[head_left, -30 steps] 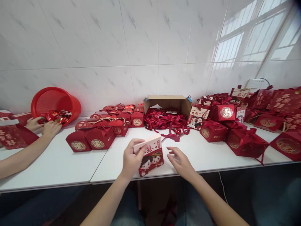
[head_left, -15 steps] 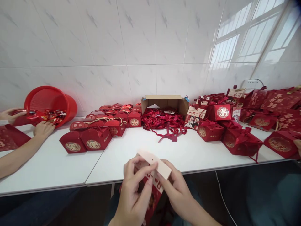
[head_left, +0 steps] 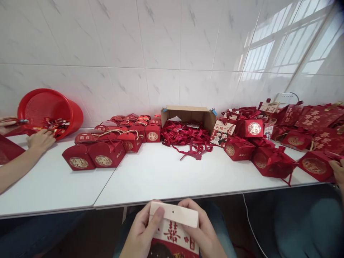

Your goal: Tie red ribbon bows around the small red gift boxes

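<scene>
A red and cream paper gift bag is held between my two hands over my lap, just below the table's front edge. Its cream top flap, which has a small hole, is folded down over the printed front. My left hand grips the left side, thumb on the flap. On the right side, my right hand has its fingers behind the flap and its thumb partly hidden under it. The bag's lower part runs out of view.
On the white table are red gift boxes, a cardboard box spilling red ribbons, and more boxes and bags at right. A co-worker's hand is near a tipped red basket; another person's hand touches a box.
My hands have lowered with the bag and turned its printed front toward me. The flap now lies flatter, held at both ends. The view has shifted slightly.
</scene>
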Demonstrator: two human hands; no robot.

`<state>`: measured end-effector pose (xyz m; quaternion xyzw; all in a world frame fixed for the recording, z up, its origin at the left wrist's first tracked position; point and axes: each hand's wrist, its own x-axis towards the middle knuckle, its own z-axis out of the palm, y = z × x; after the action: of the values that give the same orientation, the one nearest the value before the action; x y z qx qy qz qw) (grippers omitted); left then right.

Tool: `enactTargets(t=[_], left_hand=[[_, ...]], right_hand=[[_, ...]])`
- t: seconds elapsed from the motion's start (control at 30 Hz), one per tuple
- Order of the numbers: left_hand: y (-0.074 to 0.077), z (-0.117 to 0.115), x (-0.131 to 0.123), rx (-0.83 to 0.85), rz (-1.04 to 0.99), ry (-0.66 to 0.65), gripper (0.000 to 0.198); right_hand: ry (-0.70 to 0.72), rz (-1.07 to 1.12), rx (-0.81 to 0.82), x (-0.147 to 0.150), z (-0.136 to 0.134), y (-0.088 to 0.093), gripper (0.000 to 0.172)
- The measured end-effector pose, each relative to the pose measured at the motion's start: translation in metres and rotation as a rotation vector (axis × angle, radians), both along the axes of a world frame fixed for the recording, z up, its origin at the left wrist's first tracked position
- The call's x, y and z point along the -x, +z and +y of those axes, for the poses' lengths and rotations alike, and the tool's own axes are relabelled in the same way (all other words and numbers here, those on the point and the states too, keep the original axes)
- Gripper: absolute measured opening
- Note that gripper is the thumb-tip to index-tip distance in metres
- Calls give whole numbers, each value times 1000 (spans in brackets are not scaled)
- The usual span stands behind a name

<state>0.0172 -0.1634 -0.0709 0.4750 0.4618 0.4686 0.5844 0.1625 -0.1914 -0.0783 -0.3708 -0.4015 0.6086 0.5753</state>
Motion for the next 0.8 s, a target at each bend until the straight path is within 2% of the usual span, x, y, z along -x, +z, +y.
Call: enactTargets(t=[0.1, 0.17, 0.23, 0.27, 0.33, 0.4, 0.43, 0.47, 0.5, 0.57, 0.67, 0.8], left_hand=[[-8, 5, 2, -41, 62, -25, 36], [-12, 9, 5, -48, 74, -26, 36], [-16, 12, 8, -9, 48, -34, 37], [-17, 13, 10, 19, 27, -33, 37], [-20, 16, 15, 78, -13, -18, 38], [-22, 19, 21, 121, -54, 17, 38], [-23, 21, 23, 134, -72, 38, 39], [-23, 22, 26, 143, -86, 56, 39], [-23, 23, 27, 148, -97, 69, 39], [-23, 24, 30, 155, -107, 76, 39], [-22, 24, 31, 157, -101, 70, 38], [-22, 25, 30, 147, -71, 82, 39]], right_hand=[[80, 45, -173, 7, 5, -6, 39], [90, 22, -196, 12, 8, -12, 39], [76, -49, -169, 13, 11, -19, 32], [20, -104, -179, 11, 14, -22, 29], [-231, -266, -276, 0, 22, -28, 35], [-565, -560, -379, -17, 32, -35, 45], [-649, -764, -376, -27, 37, -39, 49], [-634, -963, -334, -37, 42, -43, 51], [-548, -1124, -303, -46, 46, -48, 51], [-403, -1322, -241, -60, 50, -57, 51], [-341, -1444, -208, -68, 50, -63, 54], [-217, -1498, -202, -67, 46, -55, 57]])
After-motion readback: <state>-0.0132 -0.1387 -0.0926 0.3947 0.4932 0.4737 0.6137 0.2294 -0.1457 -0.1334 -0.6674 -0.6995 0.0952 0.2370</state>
